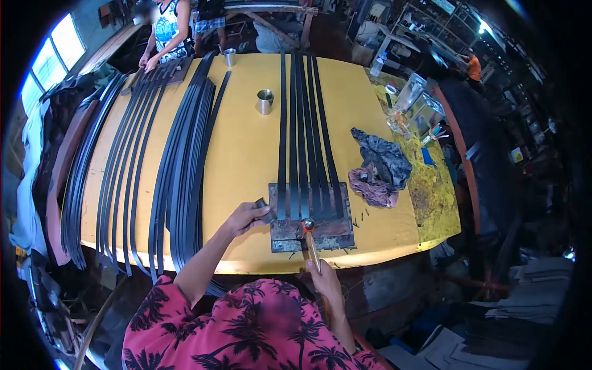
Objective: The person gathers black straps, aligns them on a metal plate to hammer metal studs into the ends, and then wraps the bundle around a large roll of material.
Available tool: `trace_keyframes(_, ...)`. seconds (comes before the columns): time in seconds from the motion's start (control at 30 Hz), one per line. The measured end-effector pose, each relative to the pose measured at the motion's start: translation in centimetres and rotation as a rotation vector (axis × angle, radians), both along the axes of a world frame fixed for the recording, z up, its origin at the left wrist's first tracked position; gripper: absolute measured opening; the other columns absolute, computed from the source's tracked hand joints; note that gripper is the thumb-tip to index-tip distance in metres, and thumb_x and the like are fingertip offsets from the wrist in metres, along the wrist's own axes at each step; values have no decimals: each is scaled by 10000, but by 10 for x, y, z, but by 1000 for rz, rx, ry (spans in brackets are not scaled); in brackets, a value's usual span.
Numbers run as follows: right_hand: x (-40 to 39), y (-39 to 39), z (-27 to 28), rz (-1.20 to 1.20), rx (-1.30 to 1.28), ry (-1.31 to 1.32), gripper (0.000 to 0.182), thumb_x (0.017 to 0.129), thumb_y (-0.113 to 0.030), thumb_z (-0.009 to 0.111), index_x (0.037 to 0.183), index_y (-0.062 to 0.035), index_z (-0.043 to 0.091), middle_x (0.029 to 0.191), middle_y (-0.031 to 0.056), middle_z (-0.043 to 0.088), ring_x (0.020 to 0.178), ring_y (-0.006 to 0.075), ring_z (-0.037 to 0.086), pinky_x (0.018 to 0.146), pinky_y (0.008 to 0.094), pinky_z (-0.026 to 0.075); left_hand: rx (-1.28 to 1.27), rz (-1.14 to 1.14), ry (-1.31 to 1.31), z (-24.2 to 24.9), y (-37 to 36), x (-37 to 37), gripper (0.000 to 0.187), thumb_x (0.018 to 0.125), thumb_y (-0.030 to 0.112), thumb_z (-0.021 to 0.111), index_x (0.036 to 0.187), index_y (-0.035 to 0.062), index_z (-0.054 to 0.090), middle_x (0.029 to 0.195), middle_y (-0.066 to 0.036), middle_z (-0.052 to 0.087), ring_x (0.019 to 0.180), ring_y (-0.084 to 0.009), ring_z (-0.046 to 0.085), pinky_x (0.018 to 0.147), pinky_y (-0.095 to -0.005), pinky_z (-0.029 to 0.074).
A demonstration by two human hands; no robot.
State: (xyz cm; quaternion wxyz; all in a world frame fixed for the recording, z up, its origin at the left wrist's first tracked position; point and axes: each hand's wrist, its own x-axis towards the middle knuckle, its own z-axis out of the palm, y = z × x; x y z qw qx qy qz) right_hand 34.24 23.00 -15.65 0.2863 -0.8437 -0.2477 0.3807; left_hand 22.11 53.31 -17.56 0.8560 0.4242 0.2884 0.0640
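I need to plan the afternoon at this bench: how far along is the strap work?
Five black straps lie fanned with their ends on the metal plate; whether they are finished cannot be told. In hand: the right hand holds a hammer at the strap ends, the left hand presses a small metal block beside them. Left: big bundles of straps waiting alongside.

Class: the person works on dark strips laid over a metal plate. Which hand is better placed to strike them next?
Likely the right hand: it grips the hammer, whose head rests at the strips. The left hand holds a small metal block.
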Motion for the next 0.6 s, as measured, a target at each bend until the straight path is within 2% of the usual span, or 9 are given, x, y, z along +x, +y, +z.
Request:
trace_keyframes(0.07,0,0,-4,13,12,-59,522,978,-484,497,985,33,570,903,323,639,923,516,608,749,557,469,196,-67,-56,-10,7,23,303,939,280,681,1049,2,633,857,-2,632,719,-77,552,621,-236,448)
trace_keyframes(0.23,-3,0,-3,-2,24,-51,519,977,-485,500,987,29,567,896,318,640,915,510,613,744,545,469,257,-221,-27,-40,26,49,277,927,274,697,1075,46,644,889,20,626,759,-55,539,675,-212,433)
trace_keyframes(0.3,-3,0,-2,4,14,-49,519,977,-487,501,988,27,566,885,315,640,907,509,614,741,540,469,503,-244,-26,-49,26,53,276,907,251,724,1045,23,653,798,29,604,697,-72,524,635,-246,436)
trace_keyframes(0.4,-1,0,-1,-36,0,66,515,979,-489,500,978,22,563,861,302,640,887,498,621,721,530,469,541,-289,-45,-42,20,53,269,894,191,732,1055,-7,646,806,11,620,718,-80,543,667,-253,454)
trace_keyframes(0.47,-2,-3,-9,-13,101,-48,518,981,-494,497,961,19,564,800,275,638,813,472,641,684,516,473,530,-310,-46,-43,20,53,251,894,176,729,1047,-5,647,814,8,623,729,-80,546,675,-256,458)
trace_keyframes(0.53,-2,0,2,-12,63,-17,516,984,-492,494,957,18,565,769,258,635,754,443,650,655,503,474,519,-334,-46,-43,19,53,233,893,160,726,1040,-3,647,822,4,626,740,-81,550,684,-259,462)
trace_keyframes(0.6,-2,3,10,-14,28,13,514,986,-491,491,953,16,566,738,240,632,696,413,659,626,490,476,613,-360,-67,-41,19,54,204,887,148,730,1006,9,640,822,9,620,748,-78,549,678,-257,459)
